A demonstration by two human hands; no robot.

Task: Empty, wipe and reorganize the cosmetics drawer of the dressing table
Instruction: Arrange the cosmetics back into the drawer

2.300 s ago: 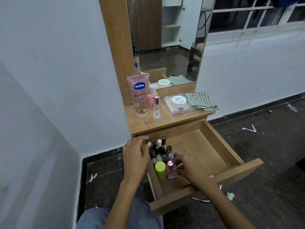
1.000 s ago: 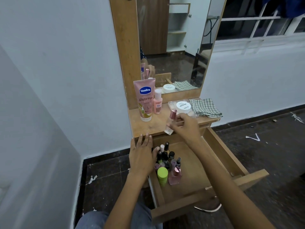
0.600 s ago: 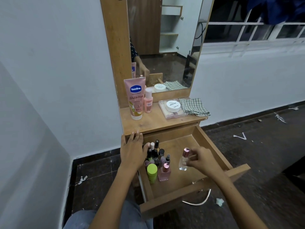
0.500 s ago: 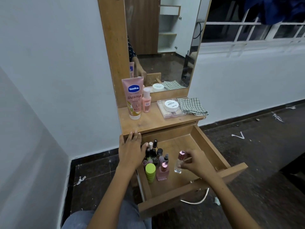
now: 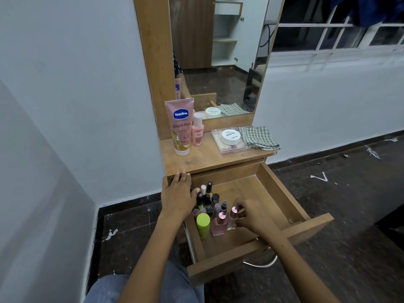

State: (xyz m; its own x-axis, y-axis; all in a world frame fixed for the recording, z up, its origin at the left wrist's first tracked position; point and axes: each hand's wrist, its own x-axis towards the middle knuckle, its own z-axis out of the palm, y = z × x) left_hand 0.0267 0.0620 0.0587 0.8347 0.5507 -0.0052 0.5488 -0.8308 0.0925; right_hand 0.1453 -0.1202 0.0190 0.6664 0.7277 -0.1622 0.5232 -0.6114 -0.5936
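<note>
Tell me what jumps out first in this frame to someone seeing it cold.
The open drawer low in the middle, with small bottles packed into its left side, a lime-green capped one nearest. The right hand holds a small clear rose-capped bottle beside a pink one there, while the left hand rests on the drawer's left edge. Up on the tabletop, the tall pink Vaseline tube stands in front of the mirror.

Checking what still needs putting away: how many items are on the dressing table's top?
5: Vaseline tube and small pink bottle at left, clear palette case with white jar on it, checked cloth at right.
</note>
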